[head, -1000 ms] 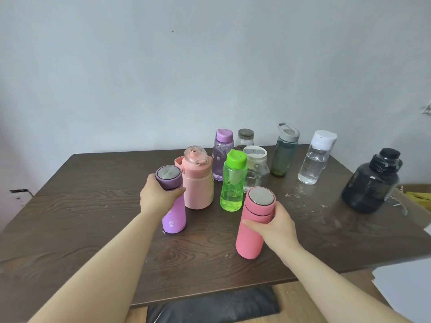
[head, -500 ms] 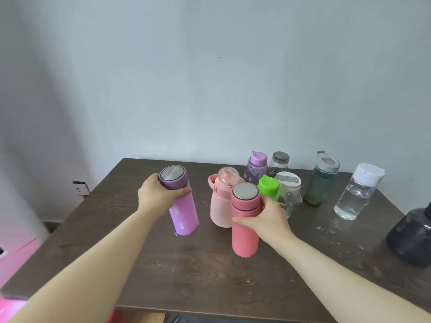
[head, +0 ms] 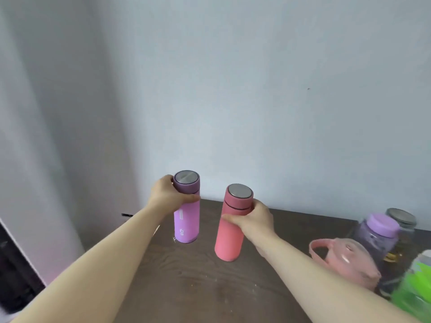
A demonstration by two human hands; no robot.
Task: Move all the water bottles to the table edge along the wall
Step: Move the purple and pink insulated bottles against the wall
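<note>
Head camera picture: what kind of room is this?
Probably a plain room at home: a dark wooden table against a bare pale wall, with colourful water bottles like the purple flask.

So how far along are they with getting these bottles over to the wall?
Nothing clearly finished. In hand: the left hand grips the purple flask and the right hand the pink flask, both nearing the table edge by the wall. Left: the pink jug, purple-capped bottle, jar and green bottle at right.
</note>
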